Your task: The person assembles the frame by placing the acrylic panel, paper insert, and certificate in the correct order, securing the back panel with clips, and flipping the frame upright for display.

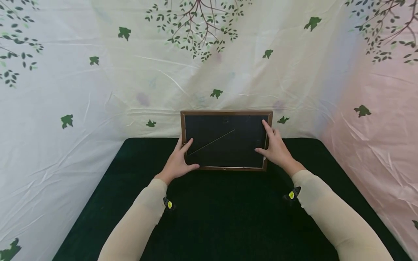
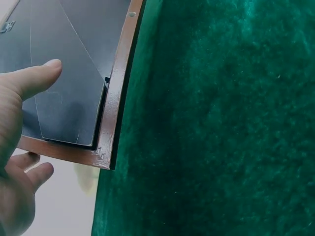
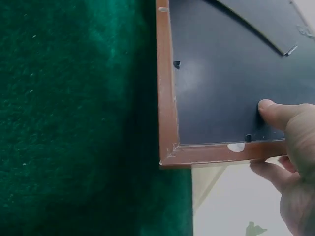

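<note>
A picture frame (image 1: 225, 113) with a brown rim is held near the table's far edge, its dark backing board (image 1: 225, 154) toward me. A light diagonal line crosses the board; in the right wrist view it appears as the edge of a flap (image 3: 256, 32). My left hand (image 1: 175, 163) grips the frame's left side, thumb (image 2: 42, 78) over the backing and fingertips (image 2: 42, 174) behind the rim. On the right side my right hand (image 1: 277, 150) holds it likewise, thumb (image 3: 275, 112) against the backing. The frame's front is hidden.
A dark green cloth (image 1: 225, 217) covers the table. Behind it hangs a pale curtain (image 1: 156, 76) printed with leaves and branches, which continues along the left and right sides. A dark strap device sits at each wrist.
</note>
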Tool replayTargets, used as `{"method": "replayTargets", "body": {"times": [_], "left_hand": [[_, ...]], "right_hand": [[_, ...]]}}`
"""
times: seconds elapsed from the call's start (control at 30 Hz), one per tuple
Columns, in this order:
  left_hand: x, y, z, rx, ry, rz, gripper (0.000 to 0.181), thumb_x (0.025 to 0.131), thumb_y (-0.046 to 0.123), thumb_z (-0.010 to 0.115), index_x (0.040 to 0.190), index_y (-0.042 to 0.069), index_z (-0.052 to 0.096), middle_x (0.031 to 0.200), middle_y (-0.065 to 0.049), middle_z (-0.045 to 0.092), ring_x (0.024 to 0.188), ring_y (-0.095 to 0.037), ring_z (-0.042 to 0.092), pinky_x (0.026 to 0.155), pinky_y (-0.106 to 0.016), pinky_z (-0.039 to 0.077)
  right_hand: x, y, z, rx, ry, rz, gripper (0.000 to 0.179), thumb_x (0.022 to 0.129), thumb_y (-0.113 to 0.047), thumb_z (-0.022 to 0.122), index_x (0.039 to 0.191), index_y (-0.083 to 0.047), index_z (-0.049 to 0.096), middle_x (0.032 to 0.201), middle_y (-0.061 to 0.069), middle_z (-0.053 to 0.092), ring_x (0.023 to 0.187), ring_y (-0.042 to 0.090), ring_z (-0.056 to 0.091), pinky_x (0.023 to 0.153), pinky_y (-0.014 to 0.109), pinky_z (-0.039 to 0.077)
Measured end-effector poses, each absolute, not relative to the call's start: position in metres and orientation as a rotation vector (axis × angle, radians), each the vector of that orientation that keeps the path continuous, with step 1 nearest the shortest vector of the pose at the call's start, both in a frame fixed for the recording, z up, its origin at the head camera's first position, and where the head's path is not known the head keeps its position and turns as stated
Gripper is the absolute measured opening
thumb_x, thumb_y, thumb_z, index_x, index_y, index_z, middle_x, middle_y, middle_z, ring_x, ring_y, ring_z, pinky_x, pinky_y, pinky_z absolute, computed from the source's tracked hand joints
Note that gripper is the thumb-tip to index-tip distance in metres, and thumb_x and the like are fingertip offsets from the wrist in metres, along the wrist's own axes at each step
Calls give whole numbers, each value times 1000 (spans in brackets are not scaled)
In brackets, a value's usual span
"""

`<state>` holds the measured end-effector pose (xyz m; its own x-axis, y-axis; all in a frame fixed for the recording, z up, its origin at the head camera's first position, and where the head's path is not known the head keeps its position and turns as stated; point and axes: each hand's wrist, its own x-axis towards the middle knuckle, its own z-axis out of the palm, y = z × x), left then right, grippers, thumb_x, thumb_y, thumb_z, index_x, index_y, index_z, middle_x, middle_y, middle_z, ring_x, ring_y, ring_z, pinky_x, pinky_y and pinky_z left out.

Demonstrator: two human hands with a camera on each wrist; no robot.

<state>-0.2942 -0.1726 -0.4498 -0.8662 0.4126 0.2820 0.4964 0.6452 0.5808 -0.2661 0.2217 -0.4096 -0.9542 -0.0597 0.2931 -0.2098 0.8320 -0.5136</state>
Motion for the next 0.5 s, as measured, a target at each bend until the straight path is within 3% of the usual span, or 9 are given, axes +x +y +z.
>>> {"method": "replayTargets", "body": {"times": [0.23, 0.5], "left_hand": [[-293, -169, -459, -760, -2747, -1035, 101, 76, 36, 82, 154, 34, 18, 159, 5, -15, 141, -36, 24, 98, -53, 43], [-292, -163, -461, -754, -2758, -1027, 99, 76, 37, 82, 153, 34, 21, 159, 7, -18, 139, -36, 29, 91, -49, 48]], "right_hand": [[-269, 226, -420, 192, -2742, 783, 119, 76, -22, 84, 150, -46, -6, 135, 25, 31, 94, 36, 52, 71, 50, 48], [-269, 232, -426, 184, -2774, 777, 122, 77, -26, 83, 149, -44, -15, 141, 29, 26, 104, 44, 51, 77, 57, 47]]}}
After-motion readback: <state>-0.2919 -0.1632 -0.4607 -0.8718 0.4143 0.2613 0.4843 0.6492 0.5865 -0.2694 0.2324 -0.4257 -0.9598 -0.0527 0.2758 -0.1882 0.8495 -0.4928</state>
